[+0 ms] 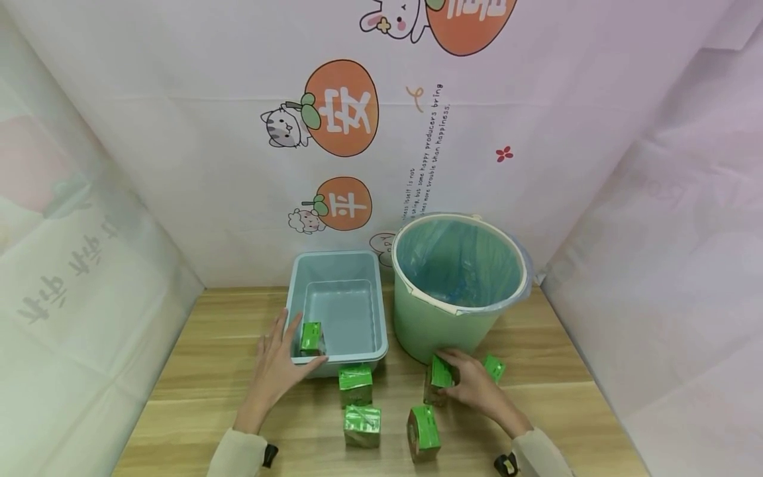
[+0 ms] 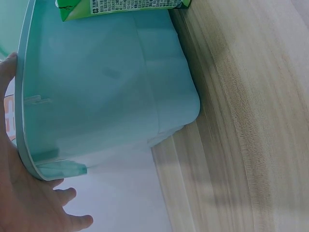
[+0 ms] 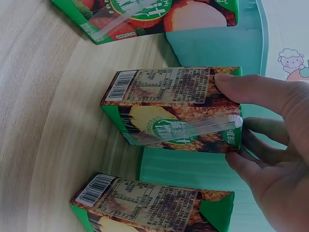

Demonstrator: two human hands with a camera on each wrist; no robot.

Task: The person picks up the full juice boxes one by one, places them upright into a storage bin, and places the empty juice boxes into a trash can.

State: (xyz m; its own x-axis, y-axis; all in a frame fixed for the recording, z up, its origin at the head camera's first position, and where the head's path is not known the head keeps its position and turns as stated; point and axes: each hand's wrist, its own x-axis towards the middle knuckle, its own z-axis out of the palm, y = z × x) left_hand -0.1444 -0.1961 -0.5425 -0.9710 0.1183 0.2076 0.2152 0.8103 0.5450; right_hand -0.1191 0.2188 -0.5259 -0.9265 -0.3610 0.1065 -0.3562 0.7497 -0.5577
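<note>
Printed white cloth (image 1: 208, 119) backs a wood-grain surface (image 1: 197, 358) as a right hand (image 1: 475, 384) pinches a carton (image 1: 439, 381) between thumb and fingers, a bucket (image 1: 426, 328) just beyond them. The left hand (image 1: 275, 363), fingers spread wide and grasping nothing, touches a tub (image 1: 346, 318); another carton (image 1: 310, 336) sits inside, right of those fingers. Four more cartons (image 1: 362, 424) flank the right fingers: left, right and nearer.
</note>
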